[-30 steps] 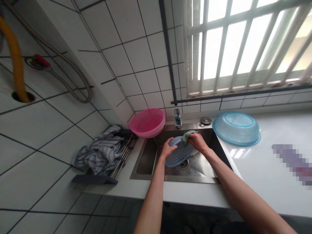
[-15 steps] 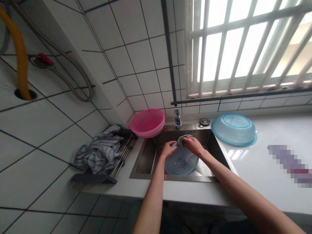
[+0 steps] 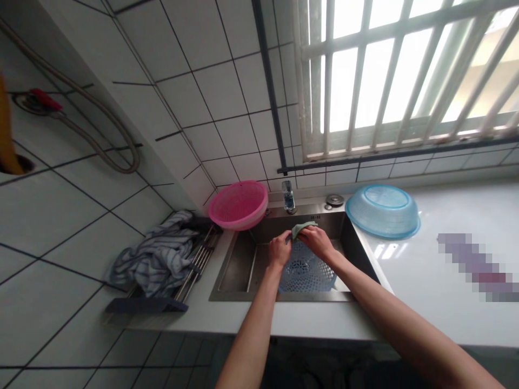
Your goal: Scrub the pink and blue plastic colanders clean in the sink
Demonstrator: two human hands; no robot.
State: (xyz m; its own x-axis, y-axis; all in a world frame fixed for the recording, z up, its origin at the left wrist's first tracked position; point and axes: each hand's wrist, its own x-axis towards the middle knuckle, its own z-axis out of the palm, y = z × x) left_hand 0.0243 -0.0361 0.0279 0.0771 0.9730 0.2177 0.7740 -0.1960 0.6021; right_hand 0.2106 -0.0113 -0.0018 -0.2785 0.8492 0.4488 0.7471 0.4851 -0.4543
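Note:
In the sink (image 3: 233, 275), a blue-grey plastic colander (image 3: 306, 273) with a holed wall is tilted up. My left hand (image 3: 279, 250) is closed on its rim at the upper left. My right hand (image 3: 317, 241) has its fingers closed on a pale green cloth (image 3: 302, 228), which lies over the colander's upper rim. Both hands are close together above the basin, with the cloth between them. My hands and the cloth cover much of the upper rim.
A pink colander (image 3: 239, 205) rests at the sink's back left corner, beside the faucet (image 3: 287, 195). An upturned blue basin (image 3: 383, 213) and a drain plug (image 3: 334, 200) are right of it. A striped cloth (image 3: 156, 259) lies on a rack (image 3: 198, 265) at left. Something blurred (image 3: 478, 265) lies at right.
The colander has been turned and tilted a little, and my left hand is wrapped more fully round its rim. The cloth is spread flatter along the rim. The view has shifted slightly right.

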